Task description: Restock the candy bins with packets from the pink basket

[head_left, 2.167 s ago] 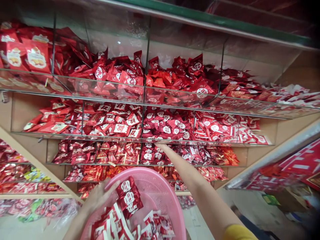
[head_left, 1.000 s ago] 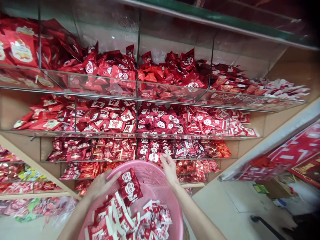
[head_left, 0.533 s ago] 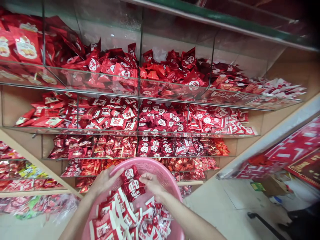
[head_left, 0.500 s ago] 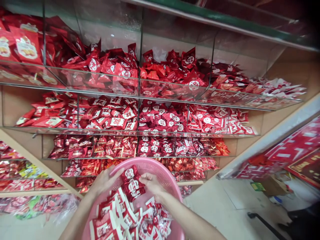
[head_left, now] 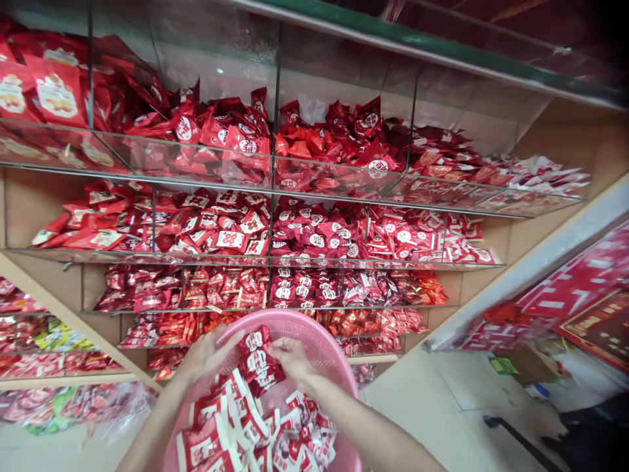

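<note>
A round pink plastic basket (head_left: pixel 344 380) with a meshed wall is below me. My left hand (head_left: pixel 204 357) is closed over its upper left rim, the thumb on the inner side. Inside the basket, my right hand (head_left: pixel 293 360) has its fingers pinched at the edge of the dark red candy packets (head_left: pixel 256 357) with white oval labels, which lie in a small stack against the far wall. Nearer me are white-edged red packets (head_left: pixel 211 432) on the left, and small red-and-white packets (head_left: pixel 304 432) on the right.
Tiered shelves (head_left: pixel 295 262) with clear dividers hold many red candy packets ahead. Yellow packets (head_left: pixel 63 337) show at the left. Plastic bags (head_left: pixel 73 406) lie low on the left. To the right are pale floor tiles (head_left: pixel 442 400), a black bar (head_left: pixel 515 436) and a cardboard box (head_left: pixel 533 364).
My right hand has shifted slightly up and left at the dark red packets, and more of their labels show. My left hand stays on the basket rim.
</note>
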`<state>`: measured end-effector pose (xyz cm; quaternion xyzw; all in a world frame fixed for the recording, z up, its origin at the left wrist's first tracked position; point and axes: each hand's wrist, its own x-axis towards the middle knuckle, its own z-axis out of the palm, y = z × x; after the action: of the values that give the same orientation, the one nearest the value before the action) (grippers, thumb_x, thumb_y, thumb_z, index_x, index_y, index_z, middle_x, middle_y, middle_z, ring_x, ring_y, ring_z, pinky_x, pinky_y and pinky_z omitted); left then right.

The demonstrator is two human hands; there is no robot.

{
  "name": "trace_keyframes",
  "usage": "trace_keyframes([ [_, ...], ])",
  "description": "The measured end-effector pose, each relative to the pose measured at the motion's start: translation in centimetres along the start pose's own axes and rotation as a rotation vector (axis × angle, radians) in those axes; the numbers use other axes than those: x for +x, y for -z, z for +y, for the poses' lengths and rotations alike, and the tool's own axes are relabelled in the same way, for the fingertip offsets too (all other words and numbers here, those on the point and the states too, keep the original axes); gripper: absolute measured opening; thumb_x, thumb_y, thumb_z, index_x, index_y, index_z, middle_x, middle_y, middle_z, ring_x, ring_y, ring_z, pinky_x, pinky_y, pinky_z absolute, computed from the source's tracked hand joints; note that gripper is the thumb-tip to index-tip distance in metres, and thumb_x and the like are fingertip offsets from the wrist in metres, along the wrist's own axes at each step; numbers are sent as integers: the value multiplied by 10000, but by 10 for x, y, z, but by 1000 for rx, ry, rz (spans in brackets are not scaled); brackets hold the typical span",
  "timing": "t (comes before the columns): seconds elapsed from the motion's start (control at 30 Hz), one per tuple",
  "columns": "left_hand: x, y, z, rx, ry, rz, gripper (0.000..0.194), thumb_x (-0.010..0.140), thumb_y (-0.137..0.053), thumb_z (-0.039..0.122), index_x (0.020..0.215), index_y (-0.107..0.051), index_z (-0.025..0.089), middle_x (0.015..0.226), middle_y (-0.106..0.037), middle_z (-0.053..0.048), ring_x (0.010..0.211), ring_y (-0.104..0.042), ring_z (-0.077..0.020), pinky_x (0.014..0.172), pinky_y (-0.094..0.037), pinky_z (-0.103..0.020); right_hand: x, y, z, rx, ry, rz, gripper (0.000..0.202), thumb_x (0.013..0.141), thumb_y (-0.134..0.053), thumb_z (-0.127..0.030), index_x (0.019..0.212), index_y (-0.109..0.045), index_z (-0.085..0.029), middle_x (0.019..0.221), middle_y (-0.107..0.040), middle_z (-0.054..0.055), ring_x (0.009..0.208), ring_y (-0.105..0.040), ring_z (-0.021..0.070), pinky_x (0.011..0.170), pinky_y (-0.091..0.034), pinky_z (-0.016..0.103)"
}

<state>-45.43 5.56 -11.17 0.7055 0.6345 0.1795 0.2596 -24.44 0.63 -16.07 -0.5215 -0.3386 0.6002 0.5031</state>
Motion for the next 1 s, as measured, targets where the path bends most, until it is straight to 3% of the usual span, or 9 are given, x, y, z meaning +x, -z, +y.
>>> trace_keyframes([
  [0.17, 3, -1, 1, 45, -1, -55, 767, 703, -439, 726, 1194, -610, 163, 1132, -690, -119, 1085, -612, -331, 866, -483, -398, -2, -1, 2, 0, 69, 33, 343, 497, -816, -397, 663, -617, -172, 646, -629, -4, 618, -533, 134, 693, -421, 296],
  [0.33, 5, 0, 9, 61, -3, -34, 773, 692, -442, 737, 1168, -621, 155, 1141, -683, -133, 1114, -595, -333, 883, -469, -389, 0, 0, 4, 4, 84, 61, 302, 511, -794, -358, 647, -607, -165, 612, -597, -14, 594, -508, 124, 653, -401, 282],
  [0.53, 4, 6, 22, 110, -25, -145, 767, 754, -333, 742, 1189, -594, 167, 1081, -702, -137, 1054, -627, -319, 856, -472, -386, 5, 3, 8, 40, 131, 90, 261, 572, -753, -370, 645, -606, -168, 624, -614, -2, 591, -510, 129, 653, -407, 289],
  [0.83, 9, 3, 17, 84, -29, -116, 746, 731, -374, 737, 1166, -615, 181, 1064, -710, -130, 1051, -629, -327, 840, -475, -380, 6, 2, 7, -39, 160, 139, 265, 563, -746, -385, 636, -601, -176, 602, -595, -11, 580, -511, 135, 617, -410, 281],
  [1.0, 12, 1, 13, 89, 1, -93, 775, 714, -408, 735, 1205, -595, 165, 1164, -671, -134, 1122, -591, -319, 899, -460, -383, 4, 2, 3, -159, 222, 164, 270, 618, -713, -405, 689, -603, -170, 666, -623, 11, 629, -546, 151, 642, -436, 285],
])
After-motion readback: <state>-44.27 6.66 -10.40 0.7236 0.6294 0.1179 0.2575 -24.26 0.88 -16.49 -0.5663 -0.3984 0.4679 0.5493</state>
